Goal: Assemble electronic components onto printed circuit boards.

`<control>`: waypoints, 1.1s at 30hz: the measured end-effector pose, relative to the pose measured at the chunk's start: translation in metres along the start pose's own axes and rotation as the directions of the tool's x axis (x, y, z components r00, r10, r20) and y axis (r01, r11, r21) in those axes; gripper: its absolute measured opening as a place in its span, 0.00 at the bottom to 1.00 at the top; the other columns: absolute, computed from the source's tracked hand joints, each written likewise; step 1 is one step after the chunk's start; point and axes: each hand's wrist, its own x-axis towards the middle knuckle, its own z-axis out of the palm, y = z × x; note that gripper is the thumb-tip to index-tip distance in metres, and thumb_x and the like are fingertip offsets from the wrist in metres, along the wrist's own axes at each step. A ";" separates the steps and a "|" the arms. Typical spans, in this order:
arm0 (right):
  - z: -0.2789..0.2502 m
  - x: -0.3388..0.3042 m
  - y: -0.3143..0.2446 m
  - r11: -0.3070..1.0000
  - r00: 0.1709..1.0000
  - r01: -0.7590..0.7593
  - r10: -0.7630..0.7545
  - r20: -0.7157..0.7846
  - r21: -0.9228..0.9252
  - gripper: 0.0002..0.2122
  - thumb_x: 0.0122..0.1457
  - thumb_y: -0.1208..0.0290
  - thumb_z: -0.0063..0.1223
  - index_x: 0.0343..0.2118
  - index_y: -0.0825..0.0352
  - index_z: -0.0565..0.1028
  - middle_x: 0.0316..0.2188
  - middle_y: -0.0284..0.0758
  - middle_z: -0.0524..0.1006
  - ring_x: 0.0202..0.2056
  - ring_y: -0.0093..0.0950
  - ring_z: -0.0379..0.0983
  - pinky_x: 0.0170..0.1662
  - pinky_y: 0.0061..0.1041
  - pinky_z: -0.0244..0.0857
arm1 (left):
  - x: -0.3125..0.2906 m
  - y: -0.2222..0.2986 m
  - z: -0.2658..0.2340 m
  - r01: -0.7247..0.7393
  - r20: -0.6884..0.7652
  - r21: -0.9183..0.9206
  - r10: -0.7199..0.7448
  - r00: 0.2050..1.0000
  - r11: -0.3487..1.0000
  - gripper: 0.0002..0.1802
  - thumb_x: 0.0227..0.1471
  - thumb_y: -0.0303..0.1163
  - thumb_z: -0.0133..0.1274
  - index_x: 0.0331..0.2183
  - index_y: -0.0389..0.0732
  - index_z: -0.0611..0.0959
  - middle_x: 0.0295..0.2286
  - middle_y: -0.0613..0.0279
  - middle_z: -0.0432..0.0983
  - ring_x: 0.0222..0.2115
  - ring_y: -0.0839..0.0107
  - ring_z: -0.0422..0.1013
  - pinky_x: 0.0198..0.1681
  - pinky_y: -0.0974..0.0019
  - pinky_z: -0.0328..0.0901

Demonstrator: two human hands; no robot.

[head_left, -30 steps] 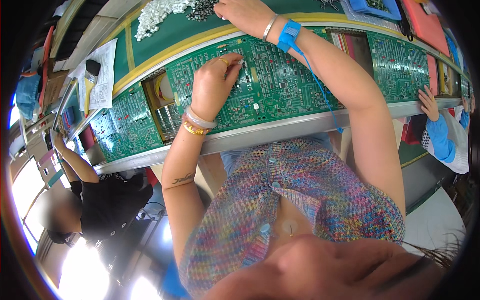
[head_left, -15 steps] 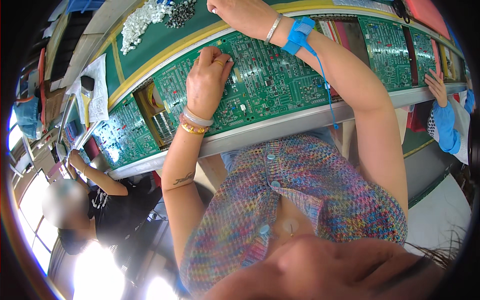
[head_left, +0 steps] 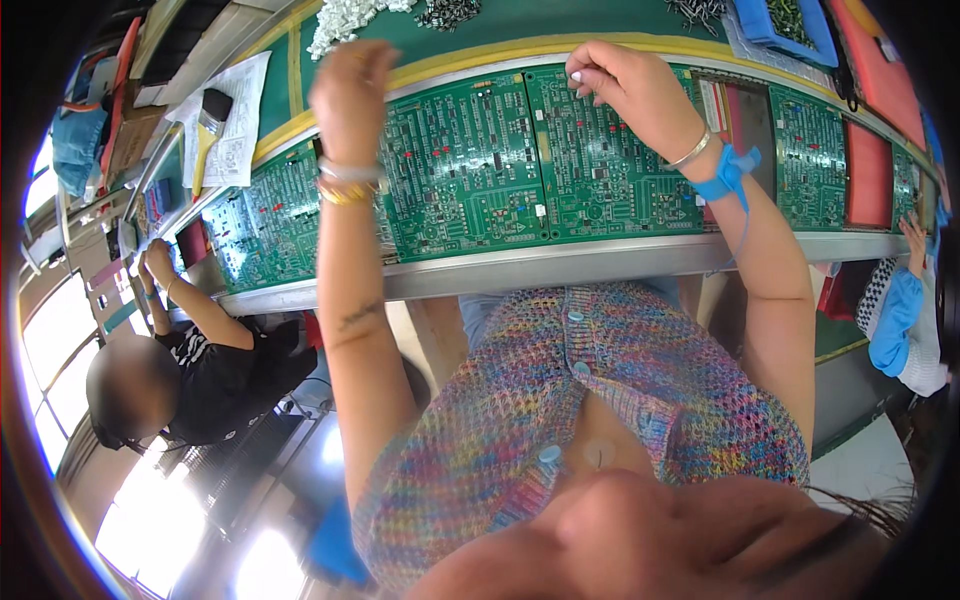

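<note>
Two large green circuit boards lie side by side in front of me, a left board (head_left: 455,165) and a right board (head_left: 610,165), both carrying small red, black and white components. My left hand (head_left: 350,95), smeared by motion, is raised at the far left of the left board, close to a pile of small white parts (head_left: 345,22); its fingers cannot be made out. Over the far part of the right board, my right hand (head_left: 635,90) has curled fingers with thumb and forefinger together. Whatever they may hold is too small to see. A blue wrist strap (head_left: 728,175) circles that wrist.
Metal rails (head_left: 540,264) edge the line of boards. Beyond are dark small parts (head_left: 448,12), metal-legged parts (head_left: 697,12) and a blue bin (head_left: 790,30). A brush (head_left: 210,125) rests on paper (head_left: 245,140) at left. One person works at left, another's hand (head_left: 912,245) shows at right.
My left hand has lifted off the board and gone toward the white parts. My right hand has come back from the far side to above the right board. The whole view has shifted.
</note>
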 end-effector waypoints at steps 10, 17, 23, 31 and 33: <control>0.024 -0.013 0.015 0.941 0.981 0.154 -0.182 -0.066 -0.302 0.04 0.49 0.75 0.56 0.28 0.65 0.74 0.34 0.33 0.71 0.40 0.36 0.66 0.44 0.31 0.61 | 0.038 -0.065 0.005 -0.045 0.068 0.307 0.025 0.997 0.951 0.08 0.48 0.36 0.55 0.30 0.45 0.84 0.30 0.60 0.76 0.33 0.58 0.72 0.36 0.60 0.66; 0.033 -0.009 0.016 0.921 0.961 0.192 -0.247 -0.128 -0.338 0.02 0.47 0.74 0.58 0.25 0.64 0.76 0.31 0.31 0.70 0.37 0.34 0.66 0.41 0.32 0.63 | 0.012 -0.010 -0.026 0.174 0.128 0.215 -0.204 0.971 0.961 0.08 0.49 0.33 0.56 0.33 0.42 0.82 0.29 0.60 0.79 0.30 0.66 0.75 0.34 0.66 0.68; 0.029 -0.009 0.021 0.907 0.966 0.162 -0.226 -0.123 -0.390 0.03 0.47 0.74 0.58 0.25 0.63 0.76 0.32 0.30 0.70 0.38 0.33 0.66 0.42 0.31 0.63 | -0.041 -0.034 -0.031 0.461 0.365 -0.464 -0.311 0.878 0.756 0.11 0.48 0.26 0.59 0.37 0.34 0.82 0.27 0.67 0.77 0.27 0.82 0.71 0.33 0.78 0.67; 0.019 -0.010 0.005 0.866 0.968 0.206 -0.248 -0.034 -0.455 0.06 0.48 0.74 0.57 0.31 0.62 0.77 0.36 0.28 0.72 0.40 0.32 0.67 0.42 0.29 0.64 | -0.087 -0.041 -0.050 0.695 0.567 -0.511 -0.409 0.715 0.505 0.14 0.51 0.26 0.57 0.41 0.35 0.81 0.32 0.65 0.78 0.31 0.79 0.73 0.36 0.76 0.69; 0.015 0.007 0.002 0.900 0.970 0.202 -0.237 -0.045 -0.386 0.06 0.49 0.72 0.57 0.32 0.62 0.77 0.35 0.30 0.73 0.38 0.33 0.69 0.41 0.29 0.65 | -0.090 -0.041 -0.050 0.708 0.585 -0.529 -0.404 0.703 0.468 0.14 0.51 0.26 0.56 0.42 0.35 0.80 0.35 0.63 0.78 0.35 0.77 0.74 0.39 0.75 0.70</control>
